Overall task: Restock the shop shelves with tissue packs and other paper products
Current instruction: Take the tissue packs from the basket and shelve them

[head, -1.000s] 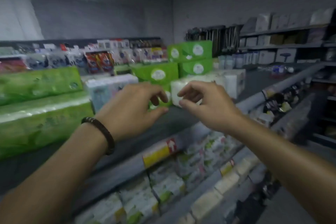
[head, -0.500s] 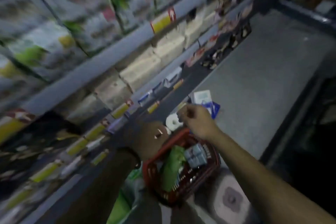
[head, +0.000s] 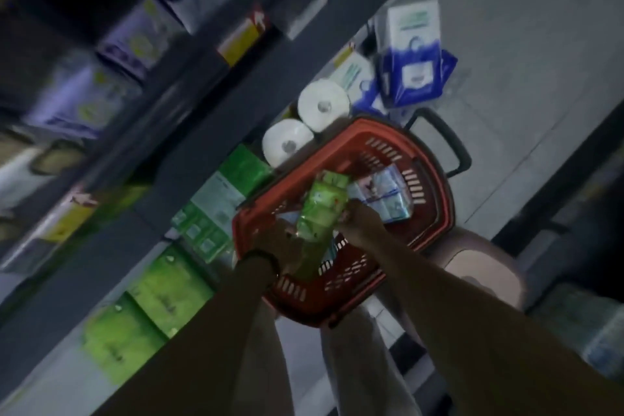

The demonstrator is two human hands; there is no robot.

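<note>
- The shelves (head: 189, 159) stand at the left, with green packs (head: 148, 311) on the lowest level.
- The left hand (head: 280, 241) lies against the lower end of the green tissue pack (head: 322, 209); whether its fingers grip, I cannot tell.
- The right hand (head: 359, 226) pinches the pack's right edge, over the red basket (head: 442, 199).
- I judge the step is taking stock out; next, lift it clear and carry it left to the shelves.
</note>
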